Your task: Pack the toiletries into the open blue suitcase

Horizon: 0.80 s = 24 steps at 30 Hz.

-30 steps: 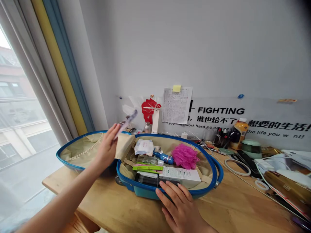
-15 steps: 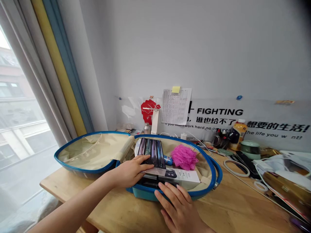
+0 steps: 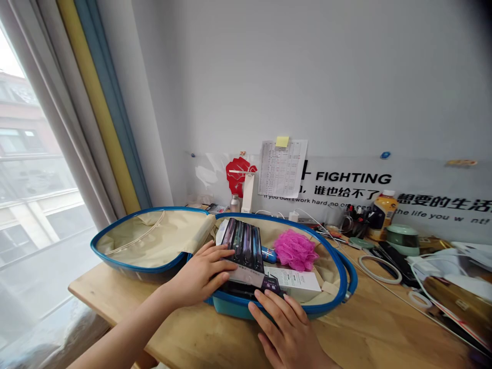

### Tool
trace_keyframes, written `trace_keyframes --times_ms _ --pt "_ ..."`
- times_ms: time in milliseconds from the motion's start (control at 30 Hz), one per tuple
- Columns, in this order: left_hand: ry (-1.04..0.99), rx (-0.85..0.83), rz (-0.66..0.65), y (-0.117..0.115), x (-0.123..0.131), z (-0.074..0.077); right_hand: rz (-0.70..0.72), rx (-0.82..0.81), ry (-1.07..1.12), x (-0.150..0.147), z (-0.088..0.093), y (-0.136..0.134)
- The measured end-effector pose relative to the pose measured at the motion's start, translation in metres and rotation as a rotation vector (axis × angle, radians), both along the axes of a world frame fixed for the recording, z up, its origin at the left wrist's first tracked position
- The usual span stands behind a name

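Note:
A small hard suitcase with a blue rim [image 3: 333, 302] lies open on the desk, its cream-lined lid [image 3: 154, 243] folded out to the left. Inside the right half is a flat pack of toothbrushes [image 3: 246, 243] with a dark tray and pale printed end. My left hand [image 3: 196, 274] rests at the pack's left edge, fingers outstretched over it; its thumb is hidden. My right hand [image 3: 286, 328] lies spread over the near rim, fingertips by the pack's near corner. Behind them sit a pink bath puff [image 3: 295, 249], a white box [image 3: 302, 283] and a blue tube [image 3: 269, 254].
The wooden desk [image 3: 184, 341] holds a juice bottle [image 3: 382, 215], a green lidded jar [image 3: 402, 239], a white cable ring [image 3: 380, 269] and clutter at right. A white lamp [image 3: 248, 192] stands behind the suitcase. Curtains and a window are at left.
The toothbrush pack's near end has come toward me and now covers the picture on the white box. My left fingers have shifted along its edge; the right hand stays at the rim.

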<state>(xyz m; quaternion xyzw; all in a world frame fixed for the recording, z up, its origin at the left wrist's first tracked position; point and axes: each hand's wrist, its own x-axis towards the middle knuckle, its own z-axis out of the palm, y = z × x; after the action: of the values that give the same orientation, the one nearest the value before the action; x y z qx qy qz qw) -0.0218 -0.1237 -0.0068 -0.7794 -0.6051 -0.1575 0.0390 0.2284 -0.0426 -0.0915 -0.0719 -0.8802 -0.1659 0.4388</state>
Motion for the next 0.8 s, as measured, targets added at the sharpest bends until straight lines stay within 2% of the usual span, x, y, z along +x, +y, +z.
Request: trace_keyframes --times_ms 100,200,300,367,433,567,800 --pt "0.046 0.213 0.156 -0.016 -0.019 -0.013 -0.001 -0.002 0.000 0.000 -0.001 0.001" --pt "0.080 0.365 0.377 -0.038 -0.050 -0.030 0.010 0.004 0.011 0.001 -0.002 0.001" --pt "0.077 0.438 0.597 -0.062 -0.086 -0.050 -0.002 -0.007 0.029 -0.001 0.000 -0.001" --pt "0.066 0.434 0.688 -0.075 -0.106 -0.063 -0.019 -0.024 0.050 -0.003 0.003 -0.002" --pt "0.062 0.403 0.698 -0.083 -0.121 -0.073 -0.038 -0.029 0.051 -0.004 0.007 -0.004" --pt "0.048 0.369 0.589 -0.084 -0.133 -0.084 -0.052 -0.011 -0.010 -0.002 0.016 -0.002" --pt "0.019 0.444 0.488 -0.080 -0.117 -0.083 -0.041 -0.043 -0.103 0.009 0.031 0.002"
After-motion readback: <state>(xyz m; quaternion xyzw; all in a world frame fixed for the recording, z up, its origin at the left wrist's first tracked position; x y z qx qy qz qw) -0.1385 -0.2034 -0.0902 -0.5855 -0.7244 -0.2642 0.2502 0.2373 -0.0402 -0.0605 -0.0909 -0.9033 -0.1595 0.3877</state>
